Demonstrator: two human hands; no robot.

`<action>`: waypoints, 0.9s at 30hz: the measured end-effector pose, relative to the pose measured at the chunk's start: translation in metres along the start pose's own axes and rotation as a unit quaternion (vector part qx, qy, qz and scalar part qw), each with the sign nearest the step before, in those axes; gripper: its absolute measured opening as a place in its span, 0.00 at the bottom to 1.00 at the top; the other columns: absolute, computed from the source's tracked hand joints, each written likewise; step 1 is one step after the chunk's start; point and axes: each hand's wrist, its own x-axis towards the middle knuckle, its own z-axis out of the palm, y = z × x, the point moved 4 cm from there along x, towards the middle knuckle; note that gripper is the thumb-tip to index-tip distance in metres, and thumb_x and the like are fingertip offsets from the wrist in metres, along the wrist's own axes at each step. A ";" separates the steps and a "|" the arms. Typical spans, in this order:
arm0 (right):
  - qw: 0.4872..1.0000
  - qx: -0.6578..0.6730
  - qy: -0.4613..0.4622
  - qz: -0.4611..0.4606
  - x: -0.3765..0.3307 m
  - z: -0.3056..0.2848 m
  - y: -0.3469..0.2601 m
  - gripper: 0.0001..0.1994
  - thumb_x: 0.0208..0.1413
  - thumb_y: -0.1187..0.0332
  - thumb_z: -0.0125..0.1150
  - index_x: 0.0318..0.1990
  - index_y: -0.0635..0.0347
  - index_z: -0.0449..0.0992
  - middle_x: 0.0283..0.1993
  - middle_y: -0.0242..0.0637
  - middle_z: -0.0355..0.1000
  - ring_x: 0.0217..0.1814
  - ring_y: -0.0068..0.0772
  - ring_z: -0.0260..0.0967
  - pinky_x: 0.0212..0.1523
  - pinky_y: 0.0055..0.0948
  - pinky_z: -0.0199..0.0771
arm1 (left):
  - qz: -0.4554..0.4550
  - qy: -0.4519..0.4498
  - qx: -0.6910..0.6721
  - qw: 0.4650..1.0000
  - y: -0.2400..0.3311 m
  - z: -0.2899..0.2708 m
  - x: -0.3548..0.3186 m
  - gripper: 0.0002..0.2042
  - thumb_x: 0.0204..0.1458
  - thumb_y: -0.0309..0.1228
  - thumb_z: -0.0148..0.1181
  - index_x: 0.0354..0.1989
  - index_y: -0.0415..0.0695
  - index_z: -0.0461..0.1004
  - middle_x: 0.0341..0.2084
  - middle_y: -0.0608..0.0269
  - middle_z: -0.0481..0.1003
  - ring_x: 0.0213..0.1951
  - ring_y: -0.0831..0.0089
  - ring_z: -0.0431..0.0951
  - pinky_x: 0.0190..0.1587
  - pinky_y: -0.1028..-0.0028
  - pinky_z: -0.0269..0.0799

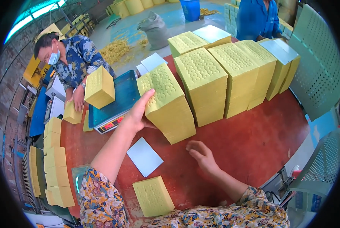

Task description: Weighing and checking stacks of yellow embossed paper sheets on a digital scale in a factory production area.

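Note:
A tall stack of yellow embossed paper (pixel 172 116) stands at the middle of the red table, leaning slightly. My left hand (pixel 136 112) grips its left side, with the thumb up by the top edge and the fingers partly hidden. Just right of the stack's base, my right hand (pixel 201 154) is empty, its fingers loosely curled and apart from the paper. On the table between my forearms lies a pale blue-white card (pixel 145 156). Nearer to me sits a short stack of yellow paper (pixel 153 197).
More tall yellow stacks (pixel 204 98) stand in a row behind and right. A blue-topped scale (pixel 116 98) carries a yellow block (pixel 100 87). Left of it, a masked co-worker (pixel 78 57) handles another block (pixel 73 113). Yellow blocks (pixel 56 167) line the table's left edge. Perforated panels (pixel 318 64) rise at right.

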 end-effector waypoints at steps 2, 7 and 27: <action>0.999 -0.027 -0.005 -0.034 0.013 0.011 0.003 0.17 0.61 0.73 0.55 0.57 0.68 0.68 0.53 0.40 0.71 0.59 0.32 0.68 0.58 0.29 0.68 | -0.010 -0.008 0.002 1.000 -0.002 0.000 0.004 0.32 0.56 0.61 0.49 0.64 0.56 0.65 0.59 0.58 0.68 0.60 0.51 0.67 0.53 0.30 0.62; 1.000 -0.013 0.009 -0.015 0.062 0.011 0.025 0.17 0.60 0.75 0.54 0.55 0.71 0.67 0.53 0.42 0.69 0.57 0.34 0.68 0.57 0.31 0.68 | -0.006 -0.013 0.041 0.999 0.009 0.005 0.010 0.33 0.56 0.61 0.48 0.64 0.55 0.64 0.59 0.56 0.68 0.60 0.51 0.67 0.53 0.31 0.62; 0.997 0.026 0.051 -0.048 0.015 0.004 0.000 0.16 0.59 0.77 0.52 0.54 0.69 0.71 0.50 0.43 0.72 0.53 0.36 0.72 0.55 0.33 0.73 | 0.359 0.081 0.087 0.926 -0.038 -0.002 -0.075 0.31 0.56 0.49 0.59 0.60 0.36 0.65 0.55 0.52 0.70 0.56 0.67 0.70 0.55 0.63 0.67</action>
